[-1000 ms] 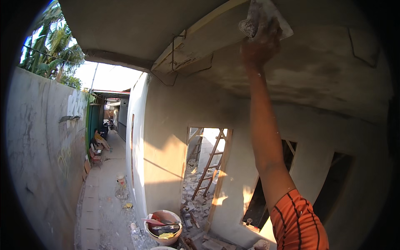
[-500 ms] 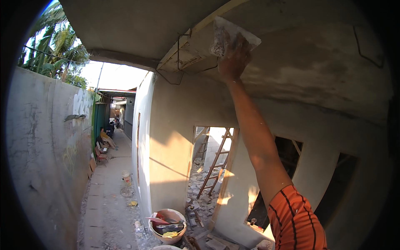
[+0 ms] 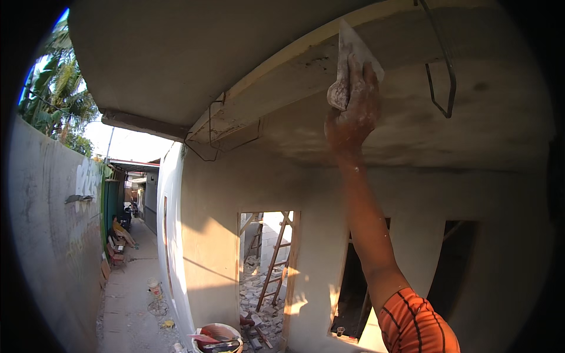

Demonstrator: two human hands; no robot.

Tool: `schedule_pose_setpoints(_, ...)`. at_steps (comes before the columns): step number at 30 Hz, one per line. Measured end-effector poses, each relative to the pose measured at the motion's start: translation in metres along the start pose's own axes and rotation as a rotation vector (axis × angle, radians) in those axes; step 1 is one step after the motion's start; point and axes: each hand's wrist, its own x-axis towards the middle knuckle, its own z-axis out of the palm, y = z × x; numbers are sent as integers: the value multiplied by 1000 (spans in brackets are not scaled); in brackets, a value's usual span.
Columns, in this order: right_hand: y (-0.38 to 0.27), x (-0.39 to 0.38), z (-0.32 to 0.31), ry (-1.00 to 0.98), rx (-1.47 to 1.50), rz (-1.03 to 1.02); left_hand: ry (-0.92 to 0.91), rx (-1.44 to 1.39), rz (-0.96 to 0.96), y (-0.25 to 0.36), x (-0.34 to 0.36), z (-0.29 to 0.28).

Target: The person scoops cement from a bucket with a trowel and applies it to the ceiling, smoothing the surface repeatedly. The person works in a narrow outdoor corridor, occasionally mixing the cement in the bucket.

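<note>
My right hand (image 3: 356, 120) is raised overhead, with its fingers wrapped round the handle of a plastering trowel (image 3: 359, 44). The trowel's pale, plaster-smeared blade points upward beside the pale edge of an overhead concrete beam (image 3: 271, 88). Whether the blade touches the surface is hard to tell. Patchy, damp-looking plaster (image 3: 406, 123) covers the underside behind the hand. My right arm, in an orange striped sleeve (image 3: 418, 323), reaches up from the lower right. My left hand is out of the picture.
Bent metal rods (image 3: 452, 88) hang from the ceiling to the right of the hand, with more (image 3: 215, 138) at the beam's far end. Below are a bucket (image 3: 216, 336) of tools, a doorway with a wooden ladder (image 3: 273, 267) and rubble (image 3: 253, 294). A walled alley (image 3: 132, 282) runs left.
The view has shifted, so the doorway and bucket sit lower and further left. My right hand has turned the trowel to a steeper angle, still gripping it.
</note>
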Motion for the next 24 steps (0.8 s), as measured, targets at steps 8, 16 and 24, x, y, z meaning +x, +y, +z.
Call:
schedule_pose_setpoints(8, 40, 69, -35, 152, 187, -53, -30, 17, 80, 8, -6, -14)
schedule_pose_setpoints(16, 15, 83, -56, -39, -23, 200, -53, 32, 71, 6, -13, -13)
schedule_pose_setpoints(24, 37, 73, -40, -83, -98, 215, -51, 54, 68, 3, -5, -6)
